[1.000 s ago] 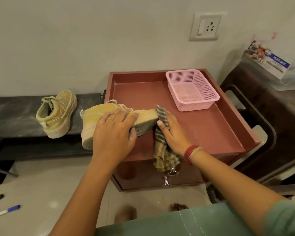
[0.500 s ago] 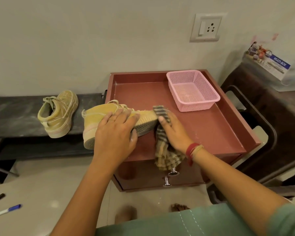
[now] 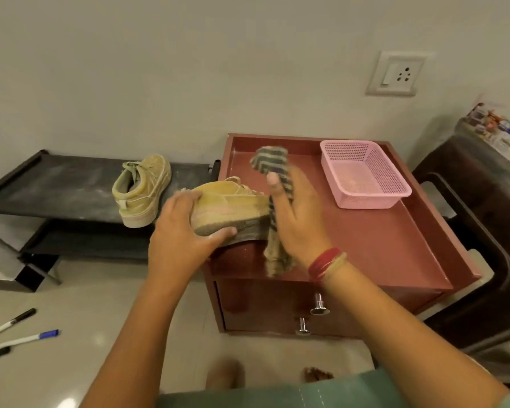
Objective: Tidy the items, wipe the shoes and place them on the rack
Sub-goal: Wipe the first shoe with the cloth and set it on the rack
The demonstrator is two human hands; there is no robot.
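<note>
My left hand (image 3: pixel 180 231) grips the heel end of a tan shoe (image 3: pixel 230 206), which lies on its side at the left edge of the red cabinet top (image 3: pixel 365 245), sole facing me. My right hand (image 3: pixel 298 219) holds a striped cloth (image 3: pixel 273 163) at the shoe's toe; the cloth's upper end flares above my thumb and its lower end hangs past my wrist. A second tan shoe (image 3: pixel 142 189) stands on the top shelf of the low black rack (image 3: pixel 56 187), left of the cabinet.
A pink mesh basket (image 3: pixel 362 175) sits at the back right of the cabinet top. Two drawer knobs (image 3: pixel 318 304) face me. Three pens (image 3: pixel 27 338) lie on the floor at left. A dark chair (image 3: pixel 483 231) stands right of the cabinet. My feet show below.
The shoe has turned so its sole faces me, with my left hand now at its heel end. My right hand lifted the cloth up at the toe. The view shifted left.
</note>
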